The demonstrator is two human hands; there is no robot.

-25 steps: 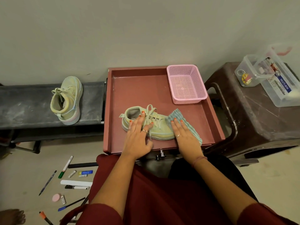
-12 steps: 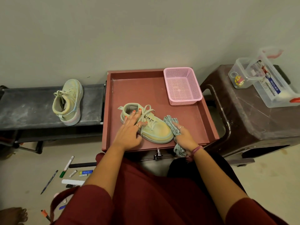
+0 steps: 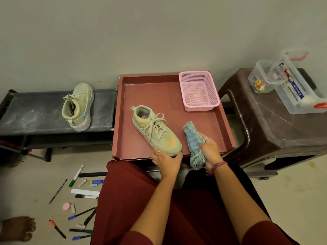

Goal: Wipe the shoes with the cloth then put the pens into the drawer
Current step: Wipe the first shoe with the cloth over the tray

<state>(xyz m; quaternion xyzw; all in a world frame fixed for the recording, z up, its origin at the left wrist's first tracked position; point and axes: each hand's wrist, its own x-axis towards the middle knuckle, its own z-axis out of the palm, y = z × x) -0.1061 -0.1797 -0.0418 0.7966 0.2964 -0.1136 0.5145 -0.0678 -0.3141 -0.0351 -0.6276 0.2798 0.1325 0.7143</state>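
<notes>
A pale green laced shoe (image 3: 155, 129) lies in the open red drawer (image 3: 159, 89), its toe toward the drawer's front edge. My left hand (image 3: 166, 160) grips that toe from the front. My right hand (image 3: 209, 150) holds a bunched blue-green cloth (image 3: 193, 142) just right of the shoe, apart from it. The second shoe (image 3: 78, 106) stands on the dark bench at the left. Several pens and markers (image 3: 83, 193) lie scattered on the floor at lower left.
A pink mesh basket (image 3: 198, 91) sits in the drawer's back right corner. A brown plastic stool (image 3: 276, 124) on the right carries clear boxes (image 3: 292, 85). A bare foot (image 3: 17, 227) shows at the lower left corner. The dark bench (image 3: 35, 114) adjoins the drawer.
My left hand slid from the shoe's laces down to its toe, and the shoe turned toe-first toward me. My right hand gathered the flat cloth into a bunch and drew it off the shoe.
</notes>
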